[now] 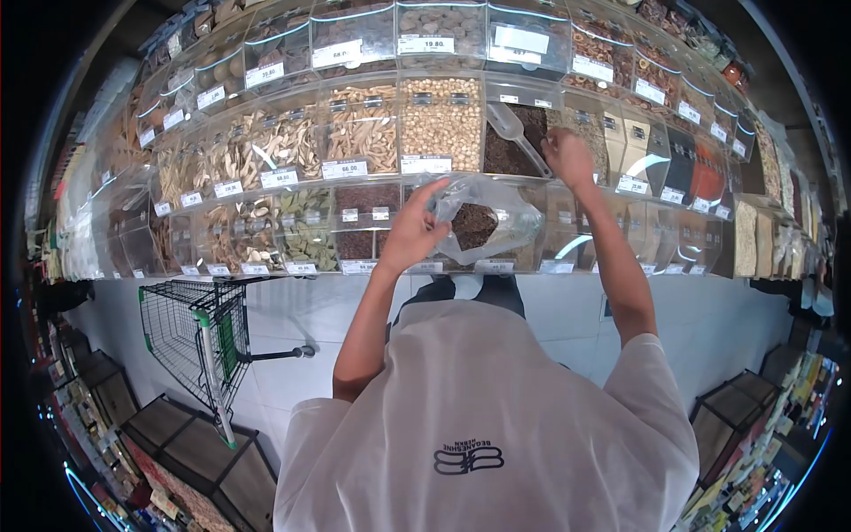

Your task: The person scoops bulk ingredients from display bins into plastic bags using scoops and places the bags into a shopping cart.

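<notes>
A thin clear plastic bag point(519, 226) hangs from my left hand point(415, 232), its mouth spread apart by my fingers. Dark loose grains point(474, 226) show within the bag's outline. My right hand point(567, 160) is closed, with curled fingers at the handle end of a clear plastic scoop point(507, 124). The scoop lies tilted over an open bin point(505, 158) of dark brown dried pieces, blade toward the back and handle toward me. The bag is in front of and below this bin.
Rows of clear bins step up ahead, with pale round beads point(441, 120), dried slices point(292, 142) and green leaves point(306, 226). Price labels point(426, 164) line their fronts. A wire shopping cart point(199, 341) stands behind to the left on the tiled floor point(297, 355).
</notes>
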{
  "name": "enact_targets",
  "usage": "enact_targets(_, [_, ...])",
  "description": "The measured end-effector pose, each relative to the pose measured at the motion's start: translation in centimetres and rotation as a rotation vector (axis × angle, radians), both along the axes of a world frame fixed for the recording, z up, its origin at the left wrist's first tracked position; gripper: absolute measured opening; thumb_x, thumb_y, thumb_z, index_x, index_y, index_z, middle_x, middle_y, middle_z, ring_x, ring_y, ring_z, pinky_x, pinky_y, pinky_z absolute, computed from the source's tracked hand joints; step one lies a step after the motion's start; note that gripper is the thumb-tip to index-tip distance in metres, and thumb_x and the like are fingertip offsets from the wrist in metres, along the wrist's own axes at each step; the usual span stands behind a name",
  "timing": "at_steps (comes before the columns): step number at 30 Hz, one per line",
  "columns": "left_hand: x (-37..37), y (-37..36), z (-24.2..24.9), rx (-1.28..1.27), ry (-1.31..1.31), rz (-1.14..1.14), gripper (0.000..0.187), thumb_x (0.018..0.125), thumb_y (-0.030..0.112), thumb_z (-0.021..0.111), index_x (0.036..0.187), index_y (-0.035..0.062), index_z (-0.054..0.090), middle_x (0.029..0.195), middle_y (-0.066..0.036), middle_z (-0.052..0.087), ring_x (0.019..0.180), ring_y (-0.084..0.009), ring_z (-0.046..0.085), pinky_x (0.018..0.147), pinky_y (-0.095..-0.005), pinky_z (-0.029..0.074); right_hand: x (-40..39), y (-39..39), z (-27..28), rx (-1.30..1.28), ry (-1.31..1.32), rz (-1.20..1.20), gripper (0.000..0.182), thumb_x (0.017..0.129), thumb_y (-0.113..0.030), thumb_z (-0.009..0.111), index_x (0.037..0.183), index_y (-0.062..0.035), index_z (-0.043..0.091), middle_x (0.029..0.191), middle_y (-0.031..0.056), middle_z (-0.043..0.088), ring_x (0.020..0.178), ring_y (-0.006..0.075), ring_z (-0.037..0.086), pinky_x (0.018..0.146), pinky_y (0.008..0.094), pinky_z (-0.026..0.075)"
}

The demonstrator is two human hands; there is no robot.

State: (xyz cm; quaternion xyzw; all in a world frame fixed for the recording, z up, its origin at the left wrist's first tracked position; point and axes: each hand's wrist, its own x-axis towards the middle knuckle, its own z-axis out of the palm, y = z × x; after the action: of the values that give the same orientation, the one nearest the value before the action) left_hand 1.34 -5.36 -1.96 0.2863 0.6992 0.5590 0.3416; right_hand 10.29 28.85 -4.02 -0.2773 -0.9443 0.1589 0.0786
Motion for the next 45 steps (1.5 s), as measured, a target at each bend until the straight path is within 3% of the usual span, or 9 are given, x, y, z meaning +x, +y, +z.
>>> enact_targets(8, [0.7, -0.1, 0.7, -0.042, 0.031, -0.003, 0.072, 0.079, -0.002, 0.070, 0.146, 0.0117, 0.048, 0.139, -0.011, 0.053, 0.073, -0.0126, 0.054, 0.070, -0.0272, 0.051, -11.0, 12.8, 3.9, 0.190, 0.589, 0.094, 0.045, 0.081, -0.017, 0.073, 0.123, -0.0022, 0.064, 0.112, 0.0273, 0.067, 0.107, 0.0435, 0.063, 0.095, 0.0474, 0.050])
enact_targets(12, [1.1, -0.5, 1.0, -0.022, 0.026, 0.006, 0.070, 0.080, -0.002, 0.069, 0.146, 0.0109, 0.047, 0.139, -0.011, 0.053, 0.073, -0.0128, 0.054, 0.070, -0.0276, 0.051, -11.1, 12.7, 7.2, 0.082, 0.276, 0.139, 0.048, 0.079, -0.019, 0.075, 0.125, -0.0066, 0.065, 0.116, 0.0254, 0.066, 0.109, 0.0435, 0.062, 0.097, 0.0469, 0.050])
enact_targets(17, [1.7, -0.9, 0.6, -0.002, 0.031, 0.058, 0.068, 0.082, 0.000, 0.070, 0.145, 0.0094, 0.047, 0.136, -0.012, 0.054, 0.074, -0.0139, 0.057, 0.070, -0.0281, 0.051, -1.8, 5.7, 11.0, 0.233, 0.407, 0.253, 0.019, 0.084, -0.006, 0.070, 0.103, -0.0048, 0.072, 0.085, 0.0155, 0.064, 0.069, 0.0322, 0.062, 0.065, 0.0411, 0.049])
enact_targets(26, [3.2, -1.3, -1.1, -0.004, 0.072, 0.101, 0.049, 0.085, 0.003, 0.070, 0.132, 0.0054, 0.056, 0.108, -0.008, 0.061, 0.075, -0.0140, 0.061, 0.067, -0.0282, 0.051, 8.5, -2.3, -1.8, 0.073, 0.102, 0.229, 0.022, 0.082, -0.007, 0.073, 0.103, -0.0042, 0.067, 0.106, 0.0152, 0.063, 0.095, 0.0391, 0.065, 0.082, 0.0444, 0.054])
enact_targets(29, [3.2, -1.7, -1.2, -0.018, 0.040, 0.104, 0.039, 0.086, 0.004, 0.068, 0.124, 0.0050, 0.060, 0.094, -0.005, 0.061, 0.072, -0.0133, 0.060, 0.066, -0.0281, 0.050, 8.9, -4.1, -0.7, -0.061, 0.041, 0.267, 0.025, 0.082, -0.013, 0.073, 0.103, -0.0034, 0.067, 0.117, 0.0189, 0.064, 0.101, 0.0427, 0.063, 0.085, 0.0484, 0.053])
enact_targets(32, [3.4, -1.8, -0.7, 0.015, 0.005, 0.145, 0.031, 0.088, 0.004, 0.065, 0.119, 0.0045, 0.063, 0.088, -0.003, 0.060, 0.071, -0.0119, 0.059, 0.065, -0.0272, 0.050, 10.0, -7.9, -1.4, -0.355, 0.191, 0.296, 0.027, 0.085, -0.018, 0.071, 0.107, -0.0021, 0.067, 0.112, 0.0247, 0.066, 0.099, 0.0446, 0.064, 0.087, 0.0487, 0.053])
enact_targets(36, [4.7, -2.4, 1.1, 0.066, -0.100, 0.234, 0.024, 0.093, 0.001, 0.061, 0.116, 0.0032, 0.064, 0.087, -0.002, 0.060, 0.071, -0.0098, 0.059, 0.064, -0.0253, 0.050, 10.8, -8.0, -3.5, -0.358, -0.111, 0.388, 0.021, 0.090, -0.018, 0.066, 0.103, -0.0012, 0.067, 0.093, 0.0227, 0.067, 0.082, 0.0417, 0.065, 0.075, 0.0459, 0.052])
enact_targets(39, [5.0, -3.7, 4.7, 0.121, -0.121, 0.353, 0.019, 0.098, 0.002, 0.056, 0.114, 0.0012, 0.064, 0.090, -0.002, 0.063, 0.073, -0.0089, 0.059, 0.064, -0.0253, 0.051, 9.0, -6.9, 3.5, -0.626, -0.006, 0.428, 0.016, 0.091, -0.015, 0.064, 0.097, -0.0002, 0.065, 0.081, 0.0176, 0.063, 0.070, 0.0371, 0.060, 0.066, 0.0403, 0.047])
enact_targets(45, [3.4, -4.9, 14.7, 0.298, -0.131, 0.563, 0.018, 0.100, 0.012, 0.056, 0.113, 0.0031, 0.064, 0.089, -0.001, 0.064, 0.076, -0.0072, 0.058, 0.069, -0.0234, 0.047, 1.6, -7.1, 15.7, -0.700, 0.291, 0.981, 0.010, 0.086, -0.004, 0.068, 0.089, 0.0046, 0.067, 0.140, 0.0162, 0.048, 0.104, 0.0274, 0.060, 0.092, 0.0394, 0.047])
